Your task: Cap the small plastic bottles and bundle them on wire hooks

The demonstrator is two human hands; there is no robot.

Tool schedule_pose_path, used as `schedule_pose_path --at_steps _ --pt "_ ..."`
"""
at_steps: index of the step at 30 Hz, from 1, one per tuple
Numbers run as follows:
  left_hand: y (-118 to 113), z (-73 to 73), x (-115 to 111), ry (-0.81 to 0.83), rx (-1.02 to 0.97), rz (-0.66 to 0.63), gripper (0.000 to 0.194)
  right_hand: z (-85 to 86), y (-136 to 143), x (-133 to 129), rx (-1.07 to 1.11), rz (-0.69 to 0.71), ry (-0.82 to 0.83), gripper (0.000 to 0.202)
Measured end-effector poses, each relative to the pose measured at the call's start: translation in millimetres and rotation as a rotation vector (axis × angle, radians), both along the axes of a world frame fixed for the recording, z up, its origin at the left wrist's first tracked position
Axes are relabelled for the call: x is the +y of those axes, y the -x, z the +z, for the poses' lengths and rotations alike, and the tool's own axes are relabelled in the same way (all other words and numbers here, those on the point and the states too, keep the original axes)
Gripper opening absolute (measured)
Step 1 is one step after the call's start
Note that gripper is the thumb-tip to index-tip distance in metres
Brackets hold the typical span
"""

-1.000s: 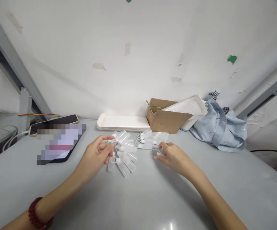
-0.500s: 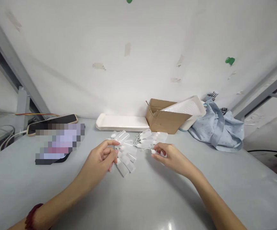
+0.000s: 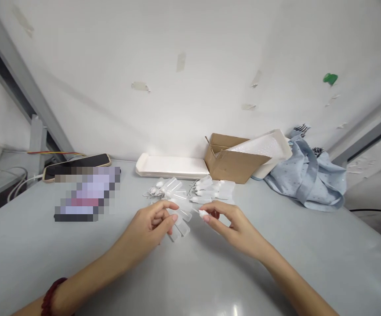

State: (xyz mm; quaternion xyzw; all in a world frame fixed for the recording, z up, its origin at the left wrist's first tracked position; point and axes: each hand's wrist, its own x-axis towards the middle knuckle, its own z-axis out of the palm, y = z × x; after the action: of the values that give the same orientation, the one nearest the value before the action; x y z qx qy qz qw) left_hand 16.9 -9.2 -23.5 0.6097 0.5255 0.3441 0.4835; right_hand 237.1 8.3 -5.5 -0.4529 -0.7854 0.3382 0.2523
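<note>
Between the thumb and index finger of my right hand [image 3: 225, 217] is the white end of a small clear plastic piece [image 3: 204, 213]; my fingers hide most of it. My left hand [image 3: 159, 219] hovers over the near left part of a loose pile of clear plastic pieces [image 3: 184, 213], which have white ends and thin strings. Its thumb and index tip are apart with nothing visible between them, and the other fingers curl in. Right of the pile, more of these pieces [image 3: 206, 193] lie side by side, strings towards the left.
A flat white package [image 3: 173, 166] lies along the wall. Beside it stands an open cardboard box [image 3: 238, 164] holding white bubble-lined packaging [image 3: 263, 147]. A light blue cloth bag [image 3: 304, 175] is at the right. Two phones, one black-screened [image 3: 78, 166] and one pixelated [image 3: 91, 193], lie at left.
My right hand has moved slightly left and nearer me with the plastic piece in its fingers. My left hand has shifted right over the pile. The view has shifted a little.
</note>
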Motion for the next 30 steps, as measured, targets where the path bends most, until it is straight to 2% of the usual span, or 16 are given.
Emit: schedule_pose_path --at_steps 10,20,30 --pt "-1.8 4.7 -2.4 -0.005 0.001 -0.065 0.025 -6.1 9.3 -6.8 0.077 0.169 0.122 0.03" --pt "-1.3 7.1 -2.8 0.009 -0.014 -0.051 0.022 -5.9 10.2 -8.5 0.089 0.198 0.129 0.03" --pt "-2.0 5.8 -3.4 0.024 -0.04 -0.064 0.022 -10.6 8.6 -6.0 0.175 0.162 0.134 0.032"
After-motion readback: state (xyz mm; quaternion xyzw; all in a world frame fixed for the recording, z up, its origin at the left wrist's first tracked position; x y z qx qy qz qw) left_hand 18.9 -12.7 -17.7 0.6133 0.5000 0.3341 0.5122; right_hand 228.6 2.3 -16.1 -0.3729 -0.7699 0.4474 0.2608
